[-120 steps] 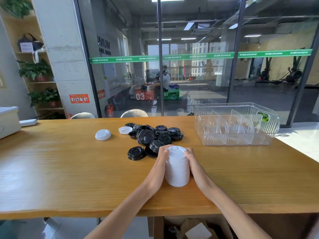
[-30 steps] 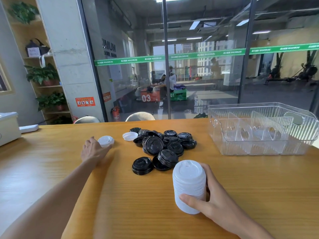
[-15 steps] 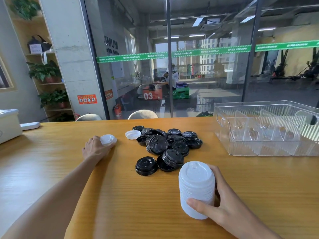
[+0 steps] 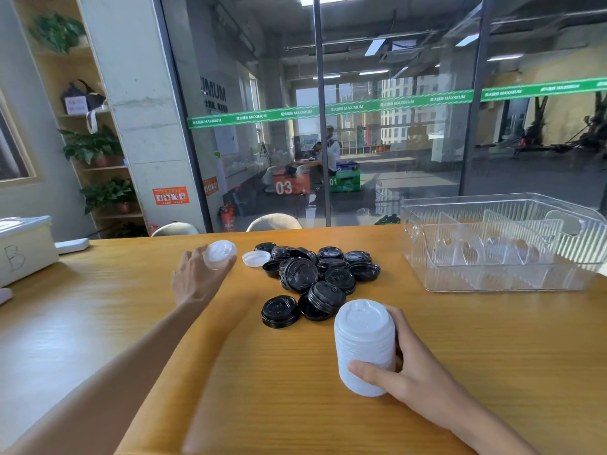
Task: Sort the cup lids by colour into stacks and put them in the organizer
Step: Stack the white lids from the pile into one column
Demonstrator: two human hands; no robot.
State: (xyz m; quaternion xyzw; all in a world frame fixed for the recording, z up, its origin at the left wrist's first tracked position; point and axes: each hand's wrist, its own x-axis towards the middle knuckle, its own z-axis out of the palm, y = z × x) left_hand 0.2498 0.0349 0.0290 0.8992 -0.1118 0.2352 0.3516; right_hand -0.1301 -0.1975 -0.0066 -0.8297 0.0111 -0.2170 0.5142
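Right hand (image 4: 414, 372) wrapped round a tall stack of white lids (image 4: 364, 346) standing on the table (image 4: 492, 356). Left hand (image 4: 193, 280) pinching a single white lid (image 4: 220, 254), lifted and tilted. Beside it another white lid (image 4: 256, 258), upside down, then the heap of black lids (image 4: 315, 280). Far right, the clear organizer (image 4: 502, 244).

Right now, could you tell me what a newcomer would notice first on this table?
Probably the tall stack of white lids gripped by the right hand near the front edge. Behind it lies a heap of black lids; the left hand holds one white lid, and a clear organizer sits far right.
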